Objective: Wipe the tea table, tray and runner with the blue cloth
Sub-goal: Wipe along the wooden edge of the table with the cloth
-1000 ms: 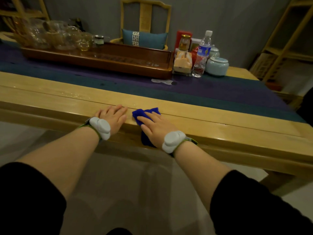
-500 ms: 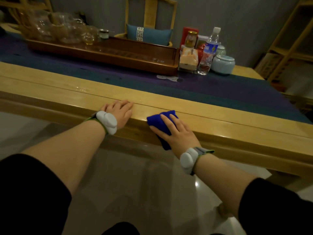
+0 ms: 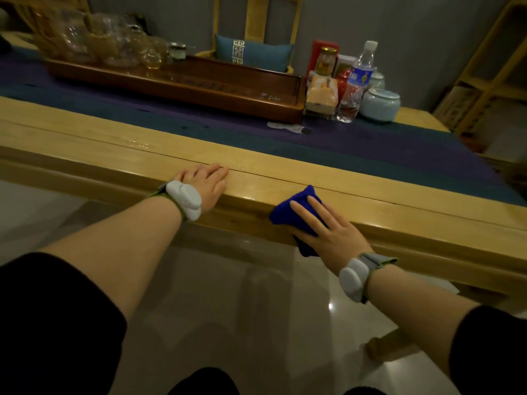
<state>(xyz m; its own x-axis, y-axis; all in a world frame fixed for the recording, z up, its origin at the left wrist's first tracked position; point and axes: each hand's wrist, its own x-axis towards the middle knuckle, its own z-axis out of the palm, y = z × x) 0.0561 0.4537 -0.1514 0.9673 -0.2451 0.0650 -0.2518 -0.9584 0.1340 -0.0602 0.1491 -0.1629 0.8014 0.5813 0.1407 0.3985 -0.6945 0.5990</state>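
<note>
The blue cloth [image 3: 288,209] is draped over the near edge of the light wooden tea table [image 3: 94,143]. My right hand [image 3: 325,229] presses flat on the cloth with straight fingers, part of the cloth hanging down the table's front face. My left hand [image 3: 204,182] rests flat on the table's edge, a hand's width to the left of the cloth. A dark purple and teal runner [image 3: 356,149] lies along the middle of the table. The long brown wooden tray [image 3: 199,86] stands on the runner at the back.
Glass teaware [image 3: 108,44] crowds the tray's left end. Right of the tray stand a water bottle [image 3: 356,81], a jar [image 3: 328,62], a packet [image 3: 320,95] and a pale lidded pot [image 3: 379,105]. A chair with a cushion [image 3: 253,54] is behind. Wet streaks [image 3: 139,143] show on the table.
My right hand has slid the cloth to the right along the table's near edge. My left hand has stayed in place on the edge.
</note>
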